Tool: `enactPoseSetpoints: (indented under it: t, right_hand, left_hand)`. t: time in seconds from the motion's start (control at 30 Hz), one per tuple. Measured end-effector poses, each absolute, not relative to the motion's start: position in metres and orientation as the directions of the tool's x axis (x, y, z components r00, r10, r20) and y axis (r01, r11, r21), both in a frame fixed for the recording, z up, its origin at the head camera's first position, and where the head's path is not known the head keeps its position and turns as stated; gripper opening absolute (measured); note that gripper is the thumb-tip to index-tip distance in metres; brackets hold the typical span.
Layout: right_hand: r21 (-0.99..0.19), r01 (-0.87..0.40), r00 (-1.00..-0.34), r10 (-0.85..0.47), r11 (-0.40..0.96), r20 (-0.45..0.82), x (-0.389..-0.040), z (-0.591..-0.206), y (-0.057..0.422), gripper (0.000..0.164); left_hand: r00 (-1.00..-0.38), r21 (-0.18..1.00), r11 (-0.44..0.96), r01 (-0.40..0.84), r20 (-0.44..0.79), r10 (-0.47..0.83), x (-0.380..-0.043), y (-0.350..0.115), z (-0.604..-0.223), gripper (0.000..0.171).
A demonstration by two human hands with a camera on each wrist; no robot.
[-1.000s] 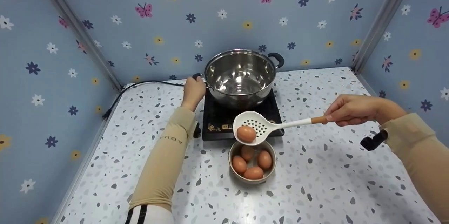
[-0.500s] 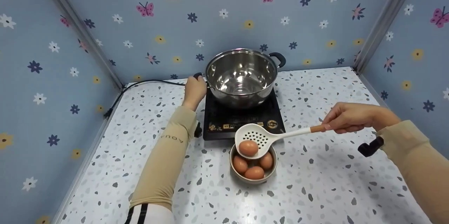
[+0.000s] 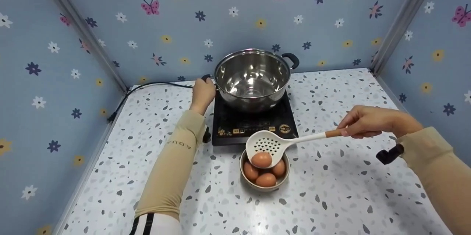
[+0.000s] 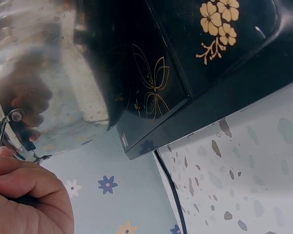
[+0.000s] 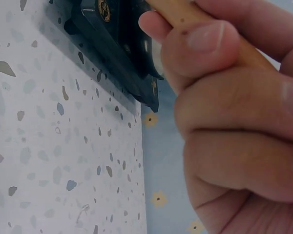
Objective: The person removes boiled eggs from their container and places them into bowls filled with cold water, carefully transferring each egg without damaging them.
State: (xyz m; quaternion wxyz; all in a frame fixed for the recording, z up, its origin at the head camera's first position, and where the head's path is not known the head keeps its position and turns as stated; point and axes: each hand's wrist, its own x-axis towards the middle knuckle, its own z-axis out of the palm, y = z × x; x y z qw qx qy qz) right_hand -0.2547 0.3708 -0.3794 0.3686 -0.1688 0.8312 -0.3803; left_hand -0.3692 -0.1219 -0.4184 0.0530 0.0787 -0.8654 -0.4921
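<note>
My left hand [image 3: 203,93] grips the black left handle of a steel pot [image 3: 254,100], which sits on a black induction cooker [image 3: 228,128]. In the left wrist view the fingers [image 4: 34,183] curl round that handle beside the pot's shiny wall. My right hand [image 3: 371,121] holds a white slotted ladle [image 3: 307,138] by its wood-coloured handle [image 5: 185,14]. One brown egg [image 3: 262,159] lies in the perforated scoop, over the back of a small bowl [image 3: 263,189]. Several more brown eggs [image 3: 265,180] are inside that bowl, partly hidden by the scoop.
The speckled white tabletop [image 3: 331,191] is bounded by blue flowered panels [image 3: 235,29] at the back and sides. A black power cord [image 3: 158,83] runs from the cooker to the left edge. The pot's other handle [image 3: 291,60] points to the back right.
My right hand has lowered the ladle toward me, bringing the scoop and its egg from the cooker's front edge to over the bowl. The left hand keeps its hold on the pot handle.
</note>
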Motion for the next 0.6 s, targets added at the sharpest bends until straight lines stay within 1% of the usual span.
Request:
enactPoseSetpoints:
  t: [0.13,0.33,0.6]
  right_hand:
    - [-0.760,-0.020,-0.684,-0.563,0.650,-0.464,-0.2539,-0.3762,0.3699,0.028]
    - [-0.797,-0.062,-0.668,-0.618,0.601,-0.415,-0.2536,-0.3749,0.3707,0.030]
    - [-0.803,-0.040,-0.738,-0.559,0.595,-0.377,-0.2533,-0.3702,0.3715,0.024]
  left_hand:
    - [-0.982,0.858,0.507,-0.083,0.018,-0.190,-0.3706,-0.1223,-0.4183,0.053]
    - [-0.983,0.853,0.514,-0.093,0.004,-0.184,-0.3699,-0.1227,-0.4181,0.055]
    - [-0.983,0.858,0.505,-0.091,0.003,-0.182,-0.3699,-0.1229,-0.4181,0.054]
